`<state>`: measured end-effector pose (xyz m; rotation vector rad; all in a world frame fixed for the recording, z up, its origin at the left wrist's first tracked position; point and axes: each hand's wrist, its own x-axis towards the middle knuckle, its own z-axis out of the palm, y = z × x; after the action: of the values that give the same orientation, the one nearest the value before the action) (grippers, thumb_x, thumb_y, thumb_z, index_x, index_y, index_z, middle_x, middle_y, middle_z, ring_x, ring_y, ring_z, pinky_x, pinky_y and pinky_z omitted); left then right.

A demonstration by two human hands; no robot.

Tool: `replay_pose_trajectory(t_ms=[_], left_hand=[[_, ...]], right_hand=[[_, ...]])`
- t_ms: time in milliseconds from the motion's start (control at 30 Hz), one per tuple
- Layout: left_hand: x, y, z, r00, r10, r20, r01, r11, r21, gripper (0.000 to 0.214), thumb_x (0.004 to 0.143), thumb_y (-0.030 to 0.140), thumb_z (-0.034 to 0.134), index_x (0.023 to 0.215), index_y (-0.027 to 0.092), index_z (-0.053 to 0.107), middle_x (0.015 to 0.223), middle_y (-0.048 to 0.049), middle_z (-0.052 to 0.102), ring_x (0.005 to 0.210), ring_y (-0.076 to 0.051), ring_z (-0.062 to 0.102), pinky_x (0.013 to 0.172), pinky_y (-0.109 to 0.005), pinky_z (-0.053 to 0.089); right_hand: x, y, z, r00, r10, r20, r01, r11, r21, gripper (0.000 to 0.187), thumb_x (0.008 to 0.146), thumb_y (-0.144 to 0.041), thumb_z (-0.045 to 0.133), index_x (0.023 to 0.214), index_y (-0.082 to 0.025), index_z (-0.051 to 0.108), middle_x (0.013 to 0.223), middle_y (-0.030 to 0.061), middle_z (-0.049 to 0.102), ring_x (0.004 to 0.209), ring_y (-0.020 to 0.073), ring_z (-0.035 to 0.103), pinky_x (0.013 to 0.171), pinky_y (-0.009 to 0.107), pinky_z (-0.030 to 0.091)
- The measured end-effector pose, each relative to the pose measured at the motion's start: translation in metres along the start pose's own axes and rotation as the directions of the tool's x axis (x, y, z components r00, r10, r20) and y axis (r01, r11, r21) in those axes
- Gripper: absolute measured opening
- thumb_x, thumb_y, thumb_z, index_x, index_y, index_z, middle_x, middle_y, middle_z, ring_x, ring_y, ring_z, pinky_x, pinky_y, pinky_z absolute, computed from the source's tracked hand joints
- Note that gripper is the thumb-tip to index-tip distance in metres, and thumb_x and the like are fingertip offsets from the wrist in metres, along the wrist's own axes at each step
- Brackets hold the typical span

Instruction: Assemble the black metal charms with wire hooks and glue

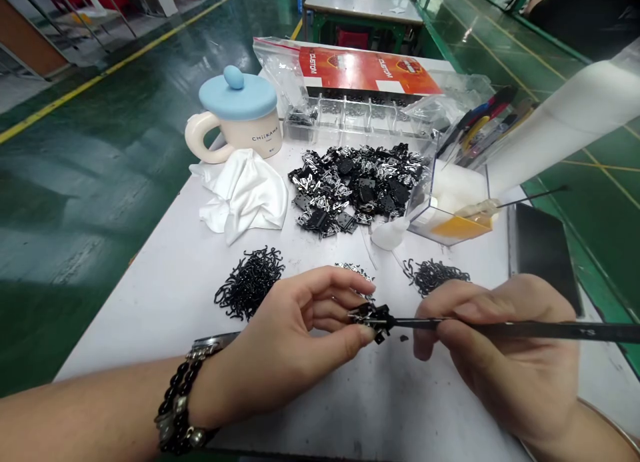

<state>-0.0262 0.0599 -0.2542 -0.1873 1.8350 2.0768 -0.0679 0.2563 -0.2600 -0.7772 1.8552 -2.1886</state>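
Note:
My left hand [300,329], wearing a beaded bracelet, pinches a small black part with shiny metal pieces [373,319] between thumb and fingers. Black tweezers [530,329] lie in the grip of my right hand [510,349], and their tip touches the right side of that part. Just beyond my left hand is a small heap of silvery metal bits [354,270], partly hidden by the fingers. A pile of black hook-shaped pieces [251,282] lies to the left of it, and a similar pile [435,275] sits behind my right hand.
A large heap of black-and-metal parts [357,185] covers the table's middle. Around it stand a lidded mug [250,125], a white cloth [245,195], a divided clear tray [355,119], a clear tool holder [450,195] and a white nozzle bottle [390,234]. A dark flat object [545,255] lies right.

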Motion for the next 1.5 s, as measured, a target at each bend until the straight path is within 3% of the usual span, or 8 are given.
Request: replay_pose_trajectory(t_ms=[167, 333, 633, 800, 967, 1300, 1367, 1500], left_hand=[[-0.002, -0.001, 0.002, 0.997, 0.057, -0.055, -0.054, 0.997, 0.049, 0.021, 0.077, 0.018, 0.069, 0.096, 0.022, 0.062, 0.088, 0.0016, 0.067, 0.08, -0.009, 0.064, 0.072, -0.013, 0.052], [-0.005, -0.002, 0.004, 0.993, 0.088, -0.081, -0.082, 0.993, 0.08, 0.015, 0.077, 0.016, 0.068, 0.089, 0.022, 0.062, 0.082, 0.0039, 0.066, 0.076, -0.008, 0.064, 0.069, -0.011, 0.051], [-0.004, 0.001, 0.004, 0.992, 0.09, -0.086, -0.091, 0.996, -0.009, 0.017, 0.075, 0.011, 0.07, 0.084, 0.022, 0.061, 0.079, 0.0069, 0.065, 0.073, -0.004, 0.062, 0.068, -0.006, 0.048], [0.003, 0.005, -0.001, 0.998, -0.067, -0.008, 0.064, 0.981, -0.181, 0.018, 0.072, 0.009, 0.072, 0.079, 0.019, 0.06, 0.071, 0.0071, 0.061, 0.065, -0.003, 0.058, 0.061, -0.008, 0.048], [0.008, 0.006, -0.005, 0.981, -0.179, 0.073, 0.193, 0.923, -0.334, 0.021, 0.069, 0.005, 0.073, 0.08, 0.016, 0.06, 0.069, 0.0064, 0.059, 0.06, -0.003, 0.059, 0.056, -0.01, 0.047], [0.011, 0.002, -0.005, 0.953, -0.273, 0.133, 0.303, 0.884, -0.357, 0.025, 0.065, 0.008, 0.072, 0.084, 0.016, 0.057, 0.069, 0.0024, 0.062, 0.063, -0.01, 0.062, 0.063, -0.02, 0.049], [0.011, 0.002, -0.005, 0.951, -0.275, 0.139, 0.307, 0.884, -0.354, 0.026, 0.066, 0.008, 0.071, 0.085, 0.016, 0.056, 0.07, 0.0021, 0.061, 0.063, -0.01, 0.062, 0.064, -0.021, 0.049], [0.007, 0.002, -0.007, 0.969, -0.216, 0.119, 0.239, 0.943, -0.23, 0.028, 0.069, 0.009, 0.072, 0.086, 0.019, 0.052, 0.076, 0.0052, 0.06, 0.062, -0.005, 0.058, 0.06, -0.015, 0.047]], right_hand=[[-0.001, -0.003, 0.007, 0.996, 0.018, -0.086, -0.025, 0.997, -0.079, 0.025, 0.078, 0.001, 0.058, 0.088, -0.022, 0.052, 0.069, -0.0012, 0.063, 0.054, 0.0144, 0.062, 0.048, 0.028, 0.051], [-0.004, -0.004, 0.01, 0.992, -0.061, -0.109, 0.044, 0.988, -0.151, 0.028, 0.072, 0.005, 0.061, 0.085, -0.019, 0.055, 0.066, -0.0011, 0.059, 0.055, 0.0137, 0.061, 0.048, 0.027, 0.05], [-0.004, -0.02, 0.002, 0.978, -0.065, -0.2, 0.013, 0.967, -0.253, 0.021, 0.073, -0.007, 0.067, 0.084, -0.022, 0.056, 0.073, 0.0026, 0.061, 0.059, 0.0169, 0.061, 0.049, 0.031, 0.05], [-0.002, -0.024, -0.008, 0.984, -0.049, -0.169, 0.0, 0.961, -0.278, 0.015, 0.078, -0.015, 0.067, 0.084, -0.022, 0.055, 0.077, 0.0038, 0.063, 0.057, 0.0155, 0.059, 0.05, 0.031, 0.049], [0.005, -0.024, -0.013, 0.98, 0.134, -0.145, -0.151, 0.982, -0.116, 0.014, 0.08, -0.019, 0.064, 0.082, -0.024, 0.051, 0.073, 0.002, 0.063, 0.047, 0.0117, 0.053, 0.038, 0.023, 0.044], [0.012, -0.019, -0.013, 0.973, 0.217, -0.083, -0.219, 0.975, -0.022, 0.013, 0.082, -0.026, 0.062, 0.08, -0.024, 0.049, 0.068, 0.0007, 0.06, 0.045, 0.0114, 0.049, 0.036, 0.023, 0.04], [0.01, -0.02, -0.012, 0.975, 0.201, -0.092, -0.207, 0.976, -0.061, 0.012, 0.082, -0.026, 0.062, 0.08, -0.024, 0.051, 0.069, 0.0011, 0.061, 0.046, 0.0116, 0.049, 0.036, 0.023, 0.04], [0.009, -0.025, -0.014, 0.988, -0.003, -0.154, -0.048, 0.944, -0.327, 0.016, 0.072, -0.015, 0.071, 0.079, -0.024, 0.059, 0.072, 0.002, 0.061, 0.057, 0.0148, 0.055, 0.048, 0.028, 0.046]])
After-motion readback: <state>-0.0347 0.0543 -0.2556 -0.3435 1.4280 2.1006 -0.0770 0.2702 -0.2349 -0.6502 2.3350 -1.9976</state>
